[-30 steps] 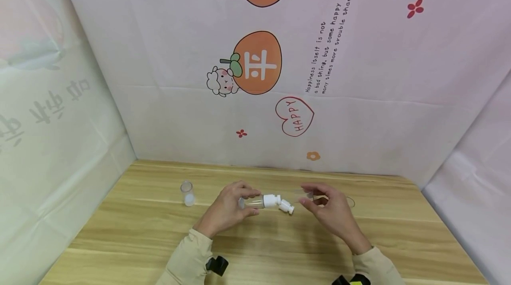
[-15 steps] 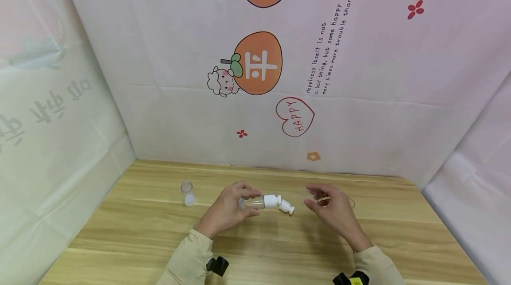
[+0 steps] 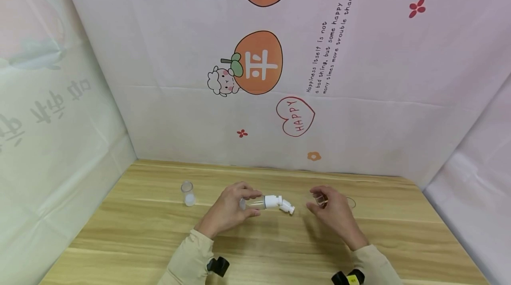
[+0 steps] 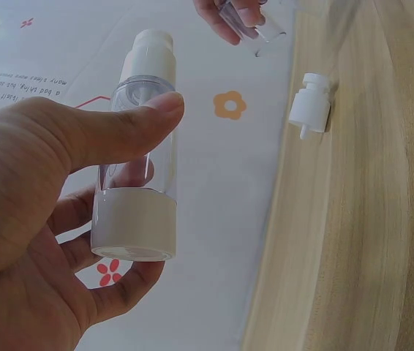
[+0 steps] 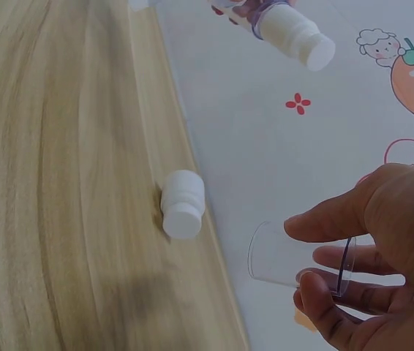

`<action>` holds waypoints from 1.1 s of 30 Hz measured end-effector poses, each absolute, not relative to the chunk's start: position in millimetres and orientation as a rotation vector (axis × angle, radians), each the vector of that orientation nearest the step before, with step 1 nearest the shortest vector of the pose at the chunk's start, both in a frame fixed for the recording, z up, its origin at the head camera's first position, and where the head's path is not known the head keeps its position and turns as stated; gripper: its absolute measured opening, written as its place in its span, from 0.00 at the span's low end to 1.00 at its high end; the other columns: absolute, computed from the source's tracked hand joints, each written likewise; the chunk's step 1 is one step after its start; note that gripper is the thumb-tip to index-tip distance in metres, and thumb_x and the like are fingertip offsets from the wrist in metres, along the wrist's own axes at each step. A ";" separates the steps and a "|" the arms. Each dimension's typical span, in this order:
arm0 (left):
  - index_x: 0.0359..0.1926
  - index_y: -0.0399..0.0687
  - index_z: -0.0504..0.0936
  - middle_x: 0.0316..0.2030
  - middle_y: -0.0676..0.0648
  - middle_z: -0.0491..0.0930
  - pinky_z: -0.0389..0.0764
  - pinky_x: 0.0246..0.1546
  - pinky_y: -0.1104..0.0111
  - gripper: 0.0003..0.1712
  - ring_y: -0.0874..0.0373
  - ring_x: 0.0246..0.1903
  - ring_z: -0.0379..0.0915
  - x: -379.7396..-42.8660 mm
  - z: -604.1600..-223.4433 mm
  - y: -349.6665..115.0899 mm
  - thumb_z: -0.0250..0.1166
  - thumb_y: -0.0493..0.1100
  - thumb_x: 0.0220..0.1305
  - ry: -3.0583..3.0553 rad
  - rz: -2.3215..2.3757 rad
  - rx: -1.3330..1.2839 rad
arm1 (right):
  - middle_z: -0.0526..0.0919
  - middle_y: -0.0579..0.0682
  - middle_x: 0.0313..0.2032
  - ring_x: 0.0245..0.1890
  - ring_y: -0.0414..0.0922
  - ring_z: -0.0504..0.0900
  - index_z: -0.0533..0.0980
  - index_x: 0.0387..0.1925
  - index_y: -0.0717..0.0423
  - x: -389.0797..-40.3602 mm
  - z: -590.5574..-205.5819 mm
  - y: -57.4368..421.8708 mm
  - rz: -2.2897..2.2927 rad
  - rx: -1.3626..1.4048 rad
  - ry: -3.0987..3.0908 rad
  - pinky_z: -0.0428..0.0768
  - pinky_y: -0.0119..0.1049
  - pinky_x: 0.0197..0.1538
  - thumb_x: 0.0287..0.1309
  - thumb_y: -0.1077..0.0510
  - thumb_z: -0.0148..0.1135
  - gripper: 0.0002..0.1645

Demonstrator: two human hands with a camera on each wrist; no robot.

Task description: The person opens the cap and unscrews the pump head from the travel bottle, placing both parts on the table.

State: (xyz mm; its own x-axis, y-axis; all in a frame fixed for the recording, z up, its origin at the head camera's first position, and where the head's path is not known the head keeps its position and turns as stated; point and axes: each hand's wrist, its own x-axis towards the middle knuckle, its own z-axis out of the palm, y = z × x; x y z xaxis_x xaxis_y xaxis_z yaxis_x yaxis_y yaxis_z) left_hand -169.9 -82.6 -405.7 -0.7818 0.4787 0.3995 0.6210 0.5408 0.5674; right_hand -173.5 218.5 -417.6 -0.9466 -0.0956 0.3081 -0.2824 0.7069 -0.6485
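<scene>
In the head view my left hand (image 3: 227, 209) grips a clear pump bottle (image 3: 257, 203) that lies sideways, its white top pointing right. The left wrist view shows the bottle's white base (image 4: 135, 223) and the thumb across its transparent body. My right hand (image 3: 334, 214) holds a clear cylindrical cap (image 5: 269, 252) between thumb and fingers, apart from the bottle. On the table between the hands lies a loose white pump head (image 3: 287, 207), with a short stem (image 4: 304, 133) visible in the left wrist view.
Another clear container (image 3: 187, 193) with a white part at its near end is on the wooden table (image 3: 131, 232), left of my left hand. Just right of my right hand shows a thin round outline (image 3: 351, 202). A printed cloth (image 3: 179, 121) hangs behind the table.
My right hand has drawn slightly right, away from the bottle, and the clear cap has shifted back toward its palm. My left hand and the bottle stay nearly still.
</scene>
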 end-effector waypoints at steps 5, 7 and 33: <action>0.52 0.44 0.87 0.41 0.53 0.81 0.80 0.44 0.63 0.22 0.56 0.41 0.77 -169.5 -405.7 -82.4 0.79 0.40 0.55 -2.580 -1.060 -0.930 | 0.84 0.58 0.38 0.36 0.48 0.82 0.81 0.48 0.68 -173.6 -420.3 218.6 1.062 0.287 -2.686 0.83 0.38 0.38 0.52 0.67 0.76 0.21; 0.52 0.44 0.87 0.41 0.53 0.81 0.80 0.44 0.63 0.22 0.57 0.41 0.77 -169.5 -405.6 -82.2 0.79 0.40 0.55 -2.578 -1.062 -0.929 | 0.84 0.57 0.38 0.36 0.48 0.82 0.80 0.49 0.68 -174.0 -421.4 218.7 1.051 0.284 -2.697 0.83 0.39 0.38 0.52 0.66 0.76 0.21; 0.51 0.46 0.88 0.41 0.53 0.81 0.79 0.44 0.63 0.21 0.56 0.42 0.77 -168.0 -403.8 -81.9 0.79 0.39 0.54 -2.599 -1.071 -0.922 | 0.83 0.59 0.41 0.41 0.56 0.83 0.79 0.51 0.69 -180.8 -432.5 221.6 0.918 0.214 -2.812 0.83 0.50 0.42 0.53 0.65 0.72 0.23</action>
State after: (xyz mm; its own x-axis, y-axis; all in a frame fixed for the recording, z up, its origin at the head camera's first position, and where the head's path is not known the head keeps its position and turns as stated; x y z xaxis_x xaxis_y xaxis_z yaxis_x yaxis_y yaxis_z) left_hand -168.0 -81.9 -403.8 -0.7908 0.4769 0.3837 0.6087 0.5474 0.5742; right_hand -180.8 221.6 -432.5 -0.9743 -0.0815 0.2100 -0.1898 0.7995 -0.5699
